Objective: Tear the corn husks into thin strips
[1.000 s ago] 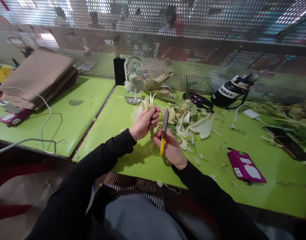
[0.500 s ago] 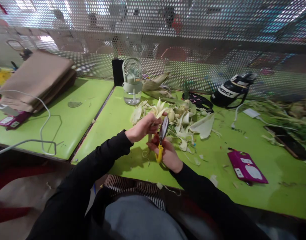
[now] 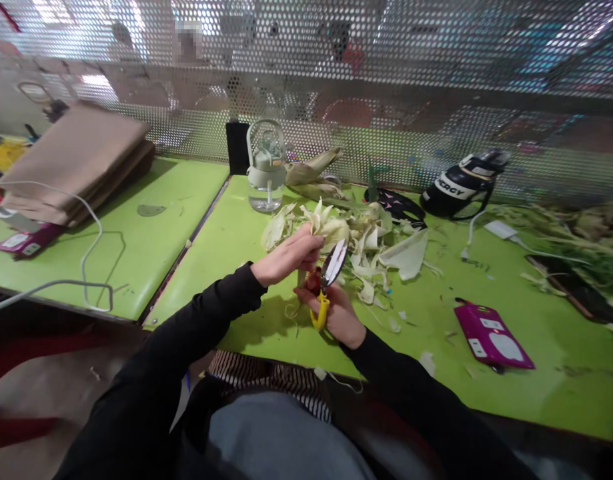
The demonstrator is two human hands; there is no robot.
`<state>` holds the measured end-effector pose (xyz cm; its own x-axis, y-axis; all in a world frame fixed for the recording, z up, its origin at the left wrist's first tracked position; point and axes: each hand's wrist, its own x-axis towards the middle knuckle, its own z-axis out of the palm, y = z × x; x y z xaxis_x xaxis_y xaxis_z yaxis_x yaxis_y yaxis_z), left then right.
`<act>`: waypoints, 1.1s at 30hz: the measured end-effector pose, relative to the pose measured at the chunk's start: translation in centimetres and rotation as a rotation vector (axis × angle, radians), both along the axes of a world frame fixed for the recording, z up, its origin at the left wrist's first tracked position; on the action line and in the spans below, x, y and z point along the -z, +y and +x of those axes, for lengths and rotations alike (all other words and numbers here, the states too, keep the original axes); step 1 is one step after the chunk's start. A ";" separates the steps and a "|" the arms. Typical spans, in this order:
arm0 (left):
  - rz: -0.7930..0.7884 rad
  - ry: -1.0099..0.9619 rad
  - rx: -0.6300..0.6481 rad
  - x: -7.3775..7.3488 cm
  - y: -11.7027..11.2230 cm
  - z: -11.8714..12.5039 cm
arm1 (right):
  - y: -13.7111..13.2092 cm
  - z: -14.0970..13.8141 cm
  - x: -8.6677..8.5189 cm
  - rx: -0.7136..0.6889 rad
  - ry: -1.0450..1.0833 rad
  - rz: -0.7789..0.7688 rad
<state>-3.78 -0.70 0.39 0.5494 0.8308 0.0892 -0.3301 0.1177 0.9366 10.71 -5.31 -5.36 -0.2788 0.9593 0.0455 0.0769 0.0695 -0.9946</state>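
Note:
My left hand point(image 3: 290, 257) is closed, its fingers pinching a flower shaped from pale corn husk point(image 3: 322, 219), petals pointing up and away. A light stem end shows below the fingers. My right hand point(image 3: 345, 319) is wrapped around a pair of scissors point(image 3: 321, 313) with a yellow handle. The dark blades point up, just right of my left fingertips, and one broad face catches the light. A small reddish thing sits between the two hands; I cannot tell what it is. Behind them lies a heap of torn corn husks point(image 3: 369, 257).
A clear water bottle point(image 3: 266, 177) stands behind the husks, near the perforated metal screen point(image 3: 186, 100). To the right are a black bottle point(image 3: 456, 188), a purple power strip point(image 3: 493, 335) and a phone point(image 3: 571, 287). Brown folded paper point(image 3: 81, 157) lies left, past the table seam.
The scissors have turned in my right hand, so the blade's flat face shows more. My left fingers have straightened and shifted slightly over the flower.

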 end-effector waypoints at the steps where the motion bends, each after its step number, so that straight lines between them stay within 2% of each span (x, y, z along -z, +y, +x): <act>1: 0.008 0.013 -0.006 -0.1 0.0 0.0 | 0.0 -0.1 0.0 0.000 -0.010 0.002; 4: 0.028 0.067 -0.056 -0.4 0.0 0.0 | -0.3 0.3 -0.8 -0.010 -0.059 -0.002; 6: 0.049 0.088 -0.114 -0.7 0.1 -0.2 | -0.5 1.5 -2.0 -0.016 -0.130 -0.005; 8: 0.067 0.084 -0.144 -1.0 0.3 -0.5 | -0.7 3.4 -3.8 0.003 -0.323 0.024; 11: 0.085 0.046 -0.117 -1.4 0.3 -1.0 | -0.5 7.0 -6.4 0.038 -0.658 0.105; 13: 0.096 0.020 -0.094 -1.6 0.2 -1.2 | -0.2 8.9 -7.6 0.094 -0.898 0.147; 15: 0.101 0.019 -0.068 -1.6 0.0 -1.2 | 0.2 10.1 -8.2 0.088 -1.035 0.162; 19: 0.086 0.073 -0.059 -1.1 -0.3 -0.8 | 0.8 10.0 -9.0 -0.038 -1.090 0.215; 22: 0.103 0.132 -0.085 -0.7 -0.3 -0.7 | 1.3 9.3 -9.7 -0.053 -1.143 0.265; 26: 0.271 0.248 -0.103 -0.5 -0.2 -0.7 | 1.7 9.0 -10.7 -0.034 -1.168 0.296; 30: 0.390 0.266 -0.174 -0.8 -0.4 -0.8 | 1.6 9.3 -11.6 -0.048 -1.186 0.294; 33: 0.444 0.293 -0.115 -1.1 -0.8 -1.0 | 1.6 9.7 -12.0 -0.118 -1.151 0.275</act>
<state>-4.75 -1.50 1.51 0.5116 0.8044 0.3021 -0.0349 -0.3318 0.9427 20.45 -3.72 6.63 -0.3764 0.9222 -0.0890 0.8941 0.3363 -0.2959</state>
